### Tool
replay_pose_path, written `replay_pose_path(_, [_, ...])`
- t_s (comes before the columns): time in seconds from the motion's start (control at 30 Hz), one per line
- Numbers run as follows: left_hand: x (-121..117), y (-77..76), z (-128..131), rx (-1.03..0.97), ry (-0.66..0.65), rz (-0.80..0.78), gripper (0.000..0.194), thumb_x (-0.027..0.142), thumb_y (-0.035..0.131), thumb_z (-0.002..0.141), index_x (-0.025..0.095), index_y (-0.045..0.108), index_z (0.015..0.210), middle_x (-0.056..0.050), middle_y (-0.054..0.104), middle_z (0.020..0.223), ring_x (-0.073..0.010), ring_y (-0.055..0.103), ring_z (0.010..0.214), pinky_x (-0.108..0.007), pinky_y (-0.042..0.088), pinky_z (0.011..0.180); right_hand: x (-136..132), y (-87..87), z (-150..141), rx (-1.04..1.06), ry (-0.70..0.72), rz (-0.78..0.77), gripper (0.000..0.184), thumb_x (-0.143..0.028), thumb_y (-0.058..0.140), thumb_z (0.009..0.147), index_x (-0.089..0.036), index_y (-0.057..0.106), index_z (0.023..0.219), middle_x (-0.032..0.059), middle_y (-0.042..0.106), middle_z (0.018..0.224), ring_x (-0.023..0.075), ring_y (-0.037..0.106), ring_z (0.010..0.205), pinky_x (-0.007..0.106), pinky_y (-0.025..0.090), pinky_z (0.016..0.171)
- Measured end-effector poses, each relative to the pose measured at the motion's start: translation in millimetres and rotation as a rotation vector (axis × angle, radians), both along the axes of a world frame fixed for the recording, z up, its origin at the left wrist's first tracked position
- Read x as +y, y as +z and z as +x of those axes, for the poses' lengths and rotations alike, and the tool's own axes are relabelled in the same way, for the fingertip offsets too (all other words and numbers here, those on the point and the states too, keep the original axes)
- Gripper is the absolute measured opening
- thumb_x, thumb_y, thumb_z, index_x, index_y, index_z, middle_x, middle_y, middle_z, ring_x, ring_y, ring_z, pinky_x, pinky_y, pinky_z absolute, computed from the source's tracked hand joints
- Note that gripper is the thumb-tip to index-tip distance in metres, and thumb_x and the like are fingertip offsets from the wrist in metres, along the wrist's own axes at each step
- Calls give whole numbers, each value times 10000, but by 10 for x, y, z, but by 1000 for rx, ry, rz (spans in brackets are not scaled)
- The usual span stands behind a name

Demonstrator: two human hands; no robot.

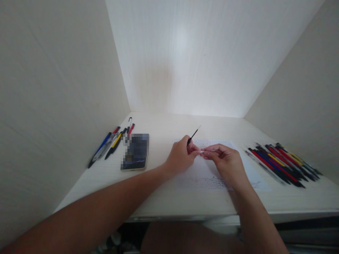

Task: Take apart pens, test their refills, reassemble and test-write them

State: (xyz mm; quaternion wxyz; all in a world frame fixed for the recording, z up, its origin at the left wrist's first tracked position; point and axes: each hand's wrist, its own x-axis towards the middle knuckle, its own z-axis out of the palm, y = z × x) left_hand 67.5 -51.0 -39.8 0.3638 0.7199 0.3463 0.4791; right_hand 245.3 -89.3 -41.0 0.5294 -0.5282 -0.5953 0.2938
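Over a printed sheet of paper, my left hand and my right hand meet with their fingertips close together. A thin black pen refill with a pale end sticks up out of my left hand, its lower part hidden by the fingers. Between the fingertips of both hands is a small white piece, too small and too covered to name. My right thumb and fingers pinch it, and the left fingertips touch it or lie right beside it.
Many pens in black, red, blue, yellow and white lie side by side at the right. A smaller group of pens rests by the left wall. A phone lies on the white desk, which has walls on three sides.
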Motion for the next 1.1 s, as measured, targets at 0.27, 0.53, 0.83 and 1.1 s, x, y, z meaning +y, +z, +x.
replay_pose_path(0.27, [2,-14,-12,9,-1,-8,338,122,671,757,214,347,737,10,695,764,-134,632,672,-267,461,636,4,-10,32,-69,-19,36,125,-280,726,777,-179,710,848,52,743,796,199,684,729,347,527,723])
replay_pose_path(0.53, [10,-16,-18,13,-14,-27,330,117,660,758,215,346,728,5,700,765,-135,633,684,-271,456,640,26,-59,56,-132,-25,41,84,-242,690,789,-198,716,856,44,751,834,200,689,753,362,533,751])
replay_pose_path(0.83, [17,-18,-16,25,11,-37,314,140,653,770,213,351,725,17,692,738,-130,611,657,-271,433,630,9,-38,32,-178,-71,110,70,-242,669,816,-213,726,846,48,755,889,215,696,823,400,536,831])
replay_pose_path(1.1, [4,2,-9,29,43,-25,297,149,656,771,212,370,726,19,677,716,-129,602,644,-270,431,623,10,-40,38,-194,-41,106,85,-267,670,824,-207,725,848,62,756,904,225,693,827,413,548,832])
